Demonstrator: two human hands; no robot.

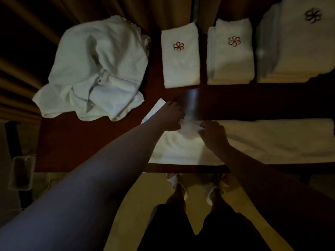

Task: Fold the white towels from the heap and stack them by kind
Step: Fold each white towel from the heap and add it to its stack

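Both hands are working on a white towel lying spread along the near edge of the dark table. The left hand and right hand are each pinching a fold of its cloth between curled fingers. The unfolded heap is sitting at the far left corner. Three folded stacks are lining the far edge: a narrow stack, a middle stack, and a large stack at the right.

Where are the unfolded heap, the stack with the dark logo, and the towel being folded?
unfolded heap [94, 69], head view, middle of the crumpled pile.
dark-logo stack [297, 51], head view, top towel's face.
towel being folded [272, 140], head view, flat part right of the hands.
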